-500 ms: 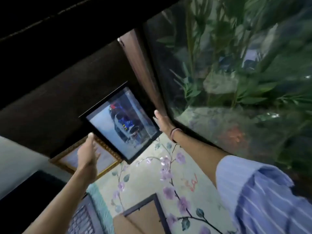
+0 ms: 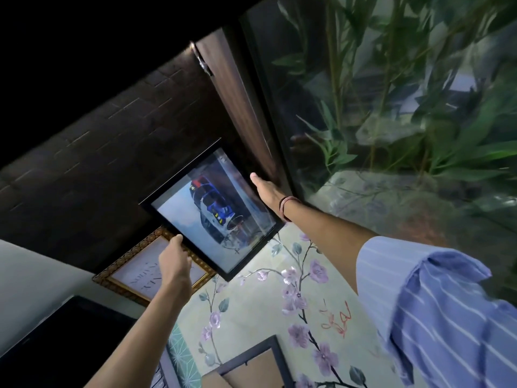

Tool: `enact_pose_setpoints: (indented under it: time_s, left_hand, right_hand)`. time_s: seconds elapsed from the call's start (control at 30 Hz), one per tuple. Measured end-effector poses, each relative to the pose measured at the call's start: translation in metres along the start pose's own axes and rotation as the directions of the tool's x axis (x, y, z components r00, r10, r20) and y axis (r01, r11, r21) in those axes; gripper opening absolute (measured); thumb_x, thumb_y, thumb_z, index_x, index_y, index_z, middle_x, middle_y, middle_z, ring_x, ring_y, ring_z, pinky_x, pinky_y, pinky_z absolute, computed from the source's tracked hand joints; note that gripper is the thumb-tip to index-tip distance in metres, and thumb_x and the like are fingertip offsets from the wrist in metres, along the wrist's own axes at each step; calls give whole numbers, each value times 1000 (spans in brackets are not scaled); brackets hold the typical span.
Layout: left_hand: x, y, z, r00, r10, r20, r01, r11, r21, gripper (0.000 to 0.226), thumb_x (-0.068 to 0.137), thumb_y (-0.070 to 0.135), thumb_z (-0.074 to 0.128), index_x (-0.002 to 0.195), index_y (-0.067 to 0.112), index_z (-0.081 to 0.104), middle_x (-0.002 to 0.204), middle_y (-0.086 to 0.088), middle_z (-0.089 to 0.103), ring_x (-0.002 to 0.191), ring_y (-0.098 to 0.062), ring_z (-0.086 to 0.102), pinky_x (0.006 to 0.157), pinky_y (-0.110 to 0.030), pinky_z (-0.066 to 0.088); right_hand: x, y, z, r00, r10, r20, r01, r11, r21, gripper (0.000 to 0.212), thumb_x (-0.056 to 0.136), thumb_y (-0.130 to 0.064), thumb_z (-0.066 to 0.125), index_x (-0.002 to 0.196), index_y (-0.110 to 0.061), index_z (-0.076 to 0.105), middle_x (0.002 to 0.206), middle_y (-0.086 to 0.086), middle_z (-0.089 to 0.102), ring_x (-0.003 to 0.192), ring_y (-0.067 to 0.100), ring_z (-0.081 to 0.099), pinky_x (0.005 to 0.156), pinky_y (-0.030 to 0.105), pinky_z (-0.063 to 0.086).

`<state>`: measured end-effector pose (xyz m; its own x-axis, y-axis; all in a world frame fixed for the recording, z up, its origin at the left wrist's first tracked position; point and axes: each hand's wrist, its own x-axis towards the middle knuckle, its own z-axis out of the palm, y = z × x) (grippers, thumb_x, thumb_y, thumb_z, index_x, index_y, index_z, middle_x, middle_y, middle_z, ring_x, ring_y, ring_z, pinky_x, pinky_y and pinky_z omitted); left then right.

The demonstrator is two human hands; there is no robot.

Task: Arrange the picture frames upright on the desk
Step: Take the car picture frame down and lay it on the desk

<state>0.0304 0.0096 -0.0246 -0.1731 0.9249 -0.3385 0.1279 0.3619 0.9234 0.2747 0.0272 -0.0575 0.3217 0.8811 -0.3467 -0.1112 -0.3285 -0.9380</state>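
Black-rimmed rectangular picture frame with car photo [image 2: 214,210]: stands tilted against dark brick-pattern wall [image 2: 92,152], long axis running between the hands. Left hand [image 2: 174,266]: fingers closed on its near-left edge. Right hand [image 2: 264,189]: flat, open, at the far-right edge; contact unclear. Gold ornate frame [image 2: 134,271]: leans just behind the left hand. Counter [image 2: 260,312]: pale floral-print covering. Glass tank with green plants [image 2: 391,107]: right.

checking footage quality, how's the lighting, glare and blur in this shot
Head view: dim overall, top left corner nearly black; the black picture frame glass shows streaky reflections; the striped sleeve is motion-blurred; the fish tank glass looks hazy; the wide lens tilts the whole scene.
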Motion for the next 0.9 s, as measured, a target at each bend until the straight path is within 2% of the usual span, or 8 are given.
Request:
enact_pose_setpoints:
  time_s: [0.33,0.4,0.5,0.6,0.67,0.77,0.83,0.9]
  left_hand:
    - [-16,-3,3,997,-8,81,7,1000,20,36,108,18,40,139,7,54,149,-8,49,139,-24,45,116,-37,33]
    - [-24,-1,-6,994,36,107,-44,997,70,36,107,20,43,138,7,56,148,-2,50,133,-19,47,113,-36,34]
    - [-43,4,-27,982,86,167,-101,991,85,47,106,15,45,153,14,47,154,2,51,140,-16,47,121,-43,34]
    - [-74,15,-50,976,93,198,-105,993,52,45,104,4,45,138,25,65,134,15,69,120,-5,66,106,-37,49]
    - [-95,21,-68,970,90,224,-103,993,50,48,102,-2,44,119,32,73,111,21,78,91,2,73,78,-24,57]
    - [-112,27,-102,964,72,257,-84,996,37,43,99,-1,51,116,29,77,118,10,78,98,-11,73,78,-26,58]
    - [-123,26,-135,955,48,291,-56,998,20,40,99,4,57,129,24,73,128,3,75,113,-21,70,92,-36,57]
    - [-136,21,-166,938,4,346,-25,998,57,30,99,14,63,126,15,74,124,-10,76,107,-28,71,86,-37,58]
  right_hand:
    - [-16,13,-8,999,-30,-18,31,996,82,54,104,-43,39,149,-13,47,157,6,44,147,24,39,122,37,26]
    - [-29,16,-15,998,-42,-45,47,994,95,48,106,-31,42,144,-4,51,153,10,49,144,25,44,118,31,31]
    - [-59,25,-22,991,-59,-117,67,996,65,45,102,-19,47,126,19,51,140,28,54,133,40,49,111,45,38]
    - [-92,43,-22,996,-27,-88,34,997,76,36,100,-21,50,113,10,64,98,8,75,92,12,72,89,32,57]
    - [-119,56,-16,999,0,-33,6,985,171,21,100,-18,50,102,-9,69,77,1,64,66,6,60,64,21,50]
    - [-160,73,1,997,74,37,-82,922,379,24,100,-6,47,101,-10,71,95,14,64,82,23,59,77,37,51]
    - [-181,87,21,995,95,11,-92,920,382,18,97,-4,50,102,4,66,97,13,62,88,24,56,85,39,50]
    - [-192,111,40,990,137,-42,-117,941,316,23,86,-14,55,92,8,60,92,11,55,90,24,46,81,40,42]
